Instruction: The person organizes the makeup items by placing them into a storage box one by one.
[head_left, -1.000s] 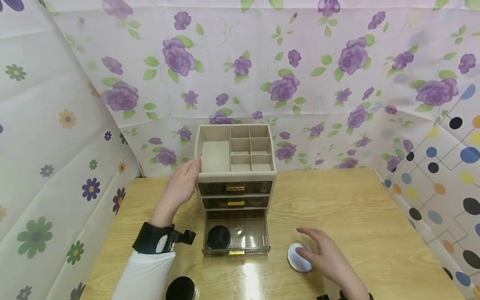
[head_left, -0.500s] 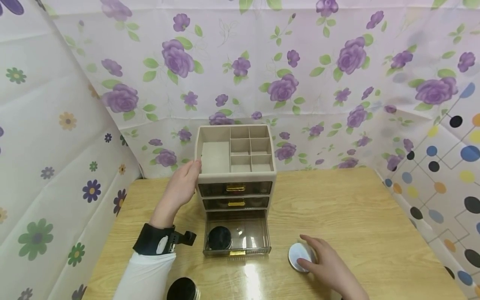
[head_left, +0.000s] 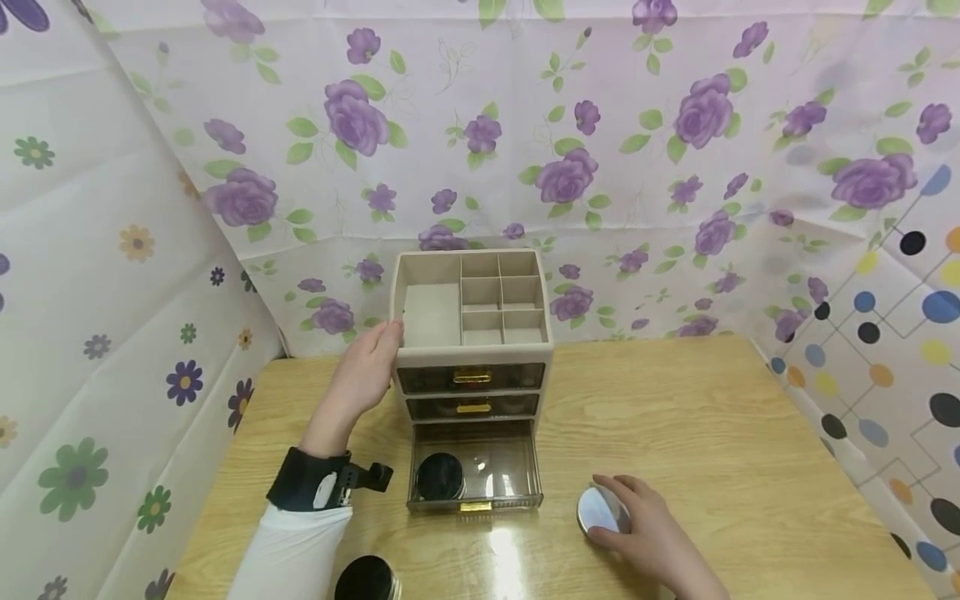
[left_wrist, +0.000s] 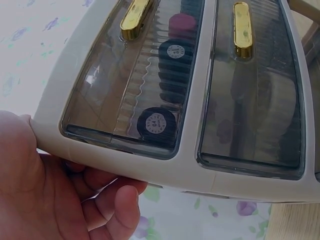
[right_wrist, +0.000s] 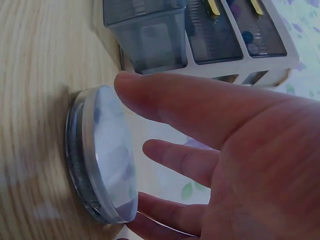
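Observation:
A beige drawer organizer (head_left: pixel 472 357) stands against the back curtain, its bottom drawer (head_left: pixel 495 467) pulled out. My left hand (head_left: pixel 363 371) holds the organizer's left side at the top, with curled fingers (left_wrist: pixel 122 205) against the side wall. Inside the open drawer, at its left, sits a black-lidded round jar (head_left: pixel 440 477). On the table to the right lies a low round jar with a shiny silver lid (head_left: pixel 596 510). My right hand (head_left: pixel 652 533) is spread around it, thumb and fingers at opposite edges. In the right wrist view the thumb (right_wrist: pixel 145 95) hovers just off the lid.
Another black-lidded jar (head_left: pixel 366 579) stands at the table's front left. Dark round items (left_wrist: pixel 157 125) show through the upper drawer's clear front. Flowered curtains (head_left: pixel 480 150) border the wooden table (head_left: pixel 675 417) at the back and sides.
My right hand has come down and closer around the silver-lidded jar, its thumb and fingers nearing the edges. My left hand stays on the organizer.

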